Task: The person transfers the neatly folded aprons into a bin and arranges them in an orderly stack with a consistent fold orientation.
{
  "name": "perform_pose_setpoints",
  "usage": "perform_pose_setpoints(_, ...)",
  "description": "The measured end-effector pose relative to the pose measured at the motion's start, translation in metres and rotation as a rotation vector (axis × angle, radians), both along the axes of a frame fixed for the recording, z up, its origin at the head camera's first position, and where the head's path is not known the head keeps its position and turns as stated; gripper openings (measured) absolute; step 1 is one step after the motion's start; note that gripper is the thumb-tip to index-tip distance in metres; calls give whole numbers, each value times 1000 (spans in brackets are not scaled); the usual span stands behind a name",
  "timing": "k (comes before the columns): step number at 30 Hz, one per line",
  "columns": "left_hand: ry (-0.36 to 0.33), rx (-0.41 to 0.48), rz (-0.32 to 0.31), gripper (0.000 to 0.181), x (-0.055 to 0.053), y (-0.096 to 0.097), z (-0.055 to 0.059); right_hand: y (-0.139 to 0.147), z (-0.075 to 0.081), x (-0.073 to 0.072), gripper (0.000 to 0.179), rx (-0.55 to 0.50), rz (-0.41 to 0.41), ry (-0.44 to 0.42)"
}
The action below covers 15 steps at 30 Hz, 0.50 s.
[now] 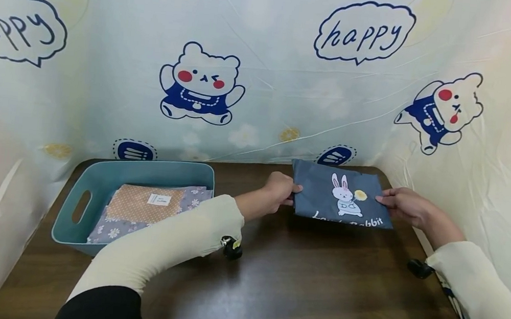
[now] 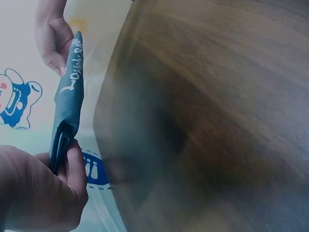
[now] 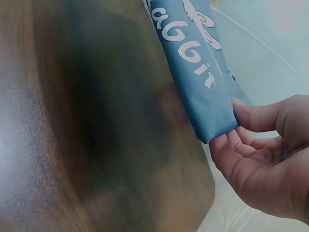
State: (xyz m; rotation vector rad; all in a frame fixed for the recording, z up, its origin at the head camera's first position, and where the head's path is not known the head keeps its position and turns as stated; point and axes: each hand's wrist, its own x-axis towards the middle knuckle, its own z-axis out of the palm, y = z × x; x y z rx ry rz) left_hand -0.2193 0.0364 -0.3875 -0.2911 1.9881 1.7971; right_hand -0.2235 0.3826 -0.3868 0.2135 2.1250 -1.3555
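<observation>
A folded dark blue-grey cloth (image 1: 317, 191) with a white rabbit print and lettering is held up over the back right of the table. My left hand (image 1: 278, 191) pinches its left edge, thumb on the front and fingers behind. At the opposite edge, my right hand (image 1: 405, 206) pinches it the same way. The left wrist view shows the folded cloth (image 2: 70, 92) nearly edge-on, its layers gathered at the left hand (image 2: 48, 188). In the right wrist view, thumb and fingers of the right hand (image 3: 270, 159) grip a lower corner. Part of the lettering is folded under.
A teal plastic bin (image 1: 65, 213) with a handle hole stands at the back left. In it lie an orange dotted cloth (image 1: 131, 204) with a white label and a purple flowered cloth (image 1: 103, 229). Printed sheeting (image 1: 270, 99) walls the brown wooden table (image 1: 308, 288) behind and at both sides.
</observation>
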Motion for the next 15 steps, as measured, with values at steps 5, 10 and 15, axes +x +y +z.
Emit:
perform_pose_setpoints(5, -6, 41, -35, 29, 2, -8, 6, -4, 5, 6, 36, -40, -11, 6)
perform_pose_setpoints(10, 7, 51, -74, 29, 0, -20, 19, -9, 11, 10, 40, -91, -32, 4)
perform_pose_setpoints(15, 42, 19, -118, 31, -2, -32, 32, -16, 21, 15, 37, -148, -62, 2)
